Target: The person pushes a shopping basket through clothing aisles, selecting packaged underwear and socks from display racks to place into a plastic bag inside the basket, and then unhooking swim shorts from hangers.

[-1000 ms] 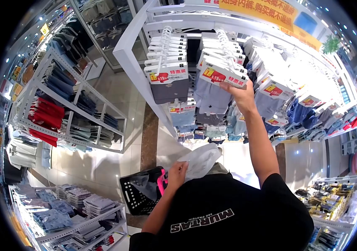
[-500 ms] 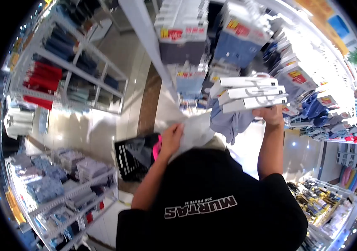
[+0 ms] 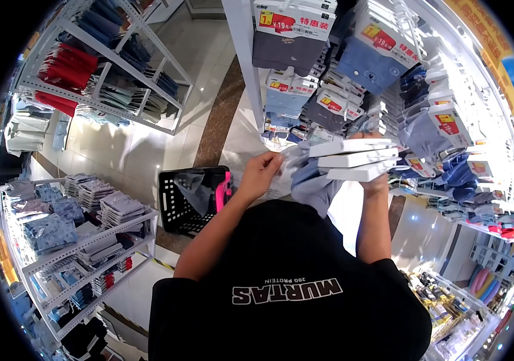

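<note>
Apparently, bagging is the step: the left hand [image 3: 260,173] pinches the plastic bag [image 3: 292,160], the right hand [image 3: 377,182] grips clothes packs [image 3: 356,160] beside it; next probably calls for opening it wide.

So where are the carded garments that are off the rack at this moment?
In the head view, the carded garments are just right of centre, gripped in the right hand, with the left hand to their left and the display rack above.

Matt cloth garments [image 3: 317,195], smooth card headers [image 3: 350,160], plastic basket [image 3: 167,210], glossy floor tiles [image 3: 176,141]
</note>
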`<state>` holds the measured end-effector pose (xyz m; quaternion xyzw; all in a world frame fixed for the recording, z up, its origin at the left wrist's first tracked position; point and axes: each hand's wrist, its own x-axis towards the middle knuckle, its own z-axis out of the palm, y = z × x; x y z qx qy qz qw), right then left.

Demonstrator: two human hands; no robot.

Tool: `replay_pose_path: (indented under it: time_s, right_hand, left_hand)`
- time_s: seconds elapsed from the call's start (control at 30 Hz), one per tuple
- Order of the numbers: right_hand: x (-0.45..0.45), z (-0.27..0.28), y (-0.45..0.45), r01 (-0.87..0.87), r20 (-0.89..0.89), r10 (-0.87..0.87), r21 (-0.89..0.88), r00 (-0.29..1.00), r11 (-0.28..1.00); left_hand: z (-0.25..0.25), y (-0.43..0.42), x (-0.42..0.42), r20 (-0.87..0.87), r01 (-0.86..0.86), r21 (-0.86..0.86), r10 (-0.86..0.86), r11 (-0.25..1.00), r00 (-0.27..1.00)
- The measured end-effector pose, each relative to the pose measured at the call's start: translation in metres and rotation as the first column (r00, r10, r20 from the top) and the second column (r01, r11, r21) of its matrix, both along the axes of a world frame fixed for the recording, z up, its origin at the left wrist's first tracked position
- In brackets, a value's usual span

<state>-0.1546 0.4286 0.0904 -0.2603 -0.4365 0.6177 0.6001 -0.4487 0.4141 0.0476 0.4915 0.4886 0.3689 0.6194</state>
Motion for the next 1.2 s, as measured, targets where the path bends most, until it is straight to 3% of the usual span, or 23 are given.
replay_pose_path:
  time_s: [0.07, 0.13, 0.23, 0.27, 0.37, 0.43, 0.53, 0.7, 0.8, 0.83, 0.9, 0.97, 1.1, 1.13, 1.2]
  right_hand:
    - [0.004, -0.017, 0.001, -0.002, 0.213, 0.003, -0.005, 0.977, 1.000]
    - [-0.011, -0.014, -0.012, 0.013, -0.022, -0.019, -0.236, 1.000, 0.972]
    - [0.003, -0.058, -0.010, -0.013, 0.003, 0.015, -0.349, 1.000, 0.937]
    - [0.010, -0.073, -0.011, -0.008, 0.020, 0.016, -0.352, 1.000, 0.936]
    - [-0.019, -0.053, -0.018, 0.086, -0.028, -0.099, -0.294, 0.995, 0.952]
    - [-0.040, -0.052, -0.022, 0.237, -0.039, -0.265, -0.340, 0.963, 0.910]
    - [-0.052, -0.054, -0.036, 0.147, 0.019, -0.150, -0.351, 0.989, 0.925]
    - [-0.058, -0.050, -0.037, 0.092, 0.337, 0.018, -0.309, 0.941, 0.947]
    - [-0.061, -0.061, -0.035, 0.131, 0.485, 0.027, -0.289, 0.874, 0.948]
    - [-0.060, -0.062, -0.033, 0.137, 0.615, 0.013, -0.195, 0.788, 0.971]
    - [-0.060, -0.052, -0.035, 0.062, 0.663, 0.107, -0.226, 0.741, 0.972]
    - [-0.068, -0.051, -0.035, 0.085, 0.790, 0.053, -0.132, 0.611, 0.988]
    - [-0.091, -0.087, -0.044, 0.097, 0.929, -0.301, 0.286, 0.217, 0.953]
    - [-0.098, -0.081, -0.045, 0.030, 0.991, -0.132, 0.132, 0.001, 0.991]
    - [-0.099, -0.110, -0.060, -0.044, 0.934, 0.082, -0.071, 0.347, 0.996]
  left_hand:
    - [-0.003, -0.001, 0.003, 0.049, 0.002, -0.004, -0.001, 1.000, 0.999]
    - [-0.003, -0.005, 0.006, 0.042, 0.010, 0.042, -0.012, 0.999, 0.999]
    - [0.004, -0.008, 0.004, 0.045, 0.000, 0.048, -0.002, 0.999, 0.999]
    - [0.006, -0.008, 0.003, 0.050, -0.006, 0.040, 0.004, 0.999, 0.999]
    - [0.003, -0.008, 0.003, 0.161, -0.054, -0.028, 0.057, 0.998, 0.985]
    - [0.006, -0.009, 0.004, 0.233, -0.043, -0.118, 0.070, 0.992, 0.970]
    - [0.000, -0.007, 0.003, 0.317, -0.083, -0.199, 0.144, 0.976, 0.937]
    - [-0.006, -0.002, 0.000, 0.318, -0.199, -0.228, 0.266, 0.953, 0.910]
    - [0.001, -0.002, 0.004, 0.305, -0.248, -0.224, 0.310, 0.942, 0.901]
    - [0.000, -0.001, 0.005, 0.287, -0.247, -0.197, 0.297, 0.949, 0.911]
    - [0.000, -0.004, 0.004, 0.244, -0.254, -0.150, 0.285, 0.955, 0.927]
    - [-0.004, -0.009, 0.003, 0.114, -0.214, -0.045, 0.218, 0.976, 0.969]
    - [0.005, -0.024, 0.016, -0.119, -0.072, 0.073, 0.080, 0.995, 0.990]
    - [0.006, -0.027, 0.024, -0.116, -0.008, 0.112, 0.021, 0.994, 0.993]
    - [0.013, -0.039, 0.042, -0.088, 0.123, 0.204, -0.107, 0.971, 0.990]
